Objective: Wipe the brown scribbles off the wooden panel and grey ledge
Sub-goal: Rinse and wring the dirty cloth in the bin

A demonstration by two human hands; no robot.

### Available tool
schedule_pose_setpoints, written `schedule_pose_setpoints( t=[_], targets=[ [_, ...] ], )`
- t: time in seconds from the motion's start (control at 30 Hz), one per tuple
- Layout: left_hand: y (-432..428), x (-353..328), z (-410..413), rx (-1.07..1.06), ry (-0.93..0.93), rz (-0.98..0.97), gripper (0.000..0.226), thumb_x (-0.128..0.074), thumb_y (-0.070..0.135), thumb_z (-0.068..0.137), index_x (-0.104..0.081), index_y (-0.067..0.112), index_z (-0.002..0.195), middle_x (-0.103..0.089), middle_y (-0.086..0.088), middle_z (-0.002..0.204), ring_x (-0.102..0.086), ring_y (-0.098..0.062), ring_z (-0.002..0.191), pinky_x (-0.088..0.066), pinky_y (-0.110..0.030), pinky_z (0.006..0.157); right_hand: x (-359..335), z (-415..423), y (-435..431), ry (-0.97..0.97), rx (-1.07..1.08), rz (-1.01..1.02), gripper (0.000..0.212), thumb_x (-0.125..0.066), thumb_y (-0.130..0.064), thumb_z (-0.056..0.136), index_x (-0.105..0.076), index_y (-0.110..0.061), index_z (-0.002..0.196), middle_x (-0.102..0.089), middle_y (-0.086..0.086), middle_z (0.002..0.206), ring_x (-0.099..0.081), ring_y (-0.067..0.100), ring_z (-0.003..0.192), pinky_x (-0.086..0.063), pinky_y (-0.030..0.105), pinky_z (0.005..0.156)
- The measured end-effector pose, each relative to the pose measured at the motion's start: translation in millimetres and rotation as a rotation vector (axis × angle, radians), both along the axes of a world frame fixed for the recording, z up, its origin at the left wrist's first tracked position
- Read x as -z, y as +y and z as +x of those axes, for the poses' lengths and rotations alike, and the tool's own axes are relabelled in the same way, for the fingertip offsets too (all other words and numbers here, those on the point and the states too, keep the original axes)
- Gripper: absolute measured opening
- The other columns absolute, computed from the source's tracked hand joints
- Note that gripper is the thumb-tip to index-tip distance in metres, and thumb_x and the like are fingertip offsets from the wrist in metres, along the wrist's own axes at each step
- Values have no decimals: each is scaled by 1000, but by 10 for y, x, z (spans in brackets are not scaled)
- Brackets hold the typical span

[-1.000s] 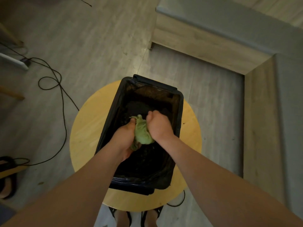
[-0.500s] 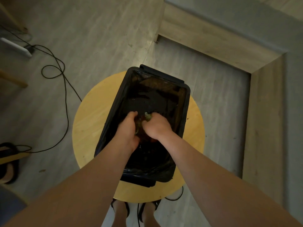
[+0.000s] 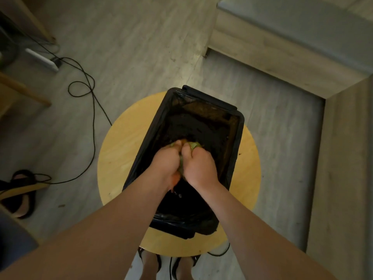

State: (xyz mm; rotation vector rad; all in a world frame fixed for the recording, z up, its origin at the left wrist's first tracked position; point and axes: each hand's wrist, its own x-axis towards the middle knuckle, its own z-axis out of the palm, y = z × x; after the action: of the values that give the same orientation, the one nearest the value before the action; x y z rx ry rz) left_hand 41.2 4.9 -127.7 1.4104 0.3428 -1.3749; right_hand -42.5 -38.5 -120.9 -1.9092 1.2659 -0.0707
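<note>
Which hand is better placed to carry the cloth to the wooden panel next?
Right, probably. The left hand and right hand both grip the green cloth in the black tub, but the wooden panel and grey ledge lie on the right hand's side; the left would have to cross over.

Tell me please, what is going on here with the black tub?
A person stands over a black tub that sits on a round wooden stool. The left hand and the right hand both grip a green cloth, squeezed between them inside the tub. The wooden panel and grey ledge lie further off, up and to the right, and neither hand touches them.
</note>
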Motion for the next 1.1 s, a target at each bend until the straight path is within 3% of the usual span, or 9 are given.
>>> schedule_pose_setpoints(
  t=[0.17,0.27,0.33,0.4,0.57,0.63,0.73,0.93,1.1],
  targets=[
    [53,-18,43,-75,-21,-69,28,-40,30,113,-62,17,125,-68,-11,126,-66,-29,115,-57,-53,83,-10,66,-476,43,145,75,47,-40,-46,106,-67,-11,91,-70,12,95,-66,34,93,-54,42,85],
    [78,5,67,-91,-41,-95,20,-57,25,106,-56,10,119,-66,-13,123,-68,-29,111,-59,-57,90,-225,7,-671,-72,175,154,34,-54,-35,105,-57,-15,78,-62,7,77,-61,26,72,-47,37,69],
    [74,-11,72,-114,-80,-140,11,-55,-1,103,-52,9,107,-66,-16,112,-69,-27,100,-61,-47,88,-442,-32,-750,-60,116,163,11,-58,-29,102,-60,-18,98,-65,4,83,-62,21,72,-47,34,67],
    [62,-40,77,-155,-94,-195,33,-42,-19,95,-52,11,101,-63,-17,104,-67,-28,92,-58,-41,81,-621,-18,-773,6,44,256,24,-60,-27,97,-52,-28,120,-64,-1,86,-60,16,72,-44,31,63],
    [76,-124,104,-219,-7,-268,59,-21,-22,79,-55,13,113,-61,-21,108,-68,-35,92,-60,-37,70,-623,33,-678,272,-314,289,56,-61,-53,97,-69,0,116,-68,24,116,-65,42,106,-55,51,94],
    [97,-146,98,-188,-48,-203,59,-23,-20,81,-57,15,113,-62,-21,109,-68,-35,92,-59,-37,70,-522,-1,-694,242,-257,233,44,-58,-44,103,-72,-3,111,-68,26,115,-66,42,106,-55,49,89],
    [149,-114,101,-17,-168,-31,51,-32,-15,89,-57,21,113,-63,-19,112,-68,-34,94,-59,-38,72,-374,-5,-837,193,-95,99,31,-43,-29,110,-67,-11,104,-59,19,120,-62,32,94,-44,36,72],
    [159,-99,24,472,-506,252,57,-59,2,91,-26,27,130,-47,-7,104,-57,-23,87,-56,-40,76,-159,35,-806,317,-267,-260,26,-40,-30,111,-56,-11,107,-32,15,138,-41,35,119,-39,39,101],
    [199,-59,-96,628,-812,336,54,-68,10,91,-21,25,115,-35,-15,132,-52,-30,81,-34,-32,51,-62,152,-747,509,-393,1,49,-45,-47,107,-45,-18,147,-43,19,144,-43,44,133,-43,48,104]
  ],
)
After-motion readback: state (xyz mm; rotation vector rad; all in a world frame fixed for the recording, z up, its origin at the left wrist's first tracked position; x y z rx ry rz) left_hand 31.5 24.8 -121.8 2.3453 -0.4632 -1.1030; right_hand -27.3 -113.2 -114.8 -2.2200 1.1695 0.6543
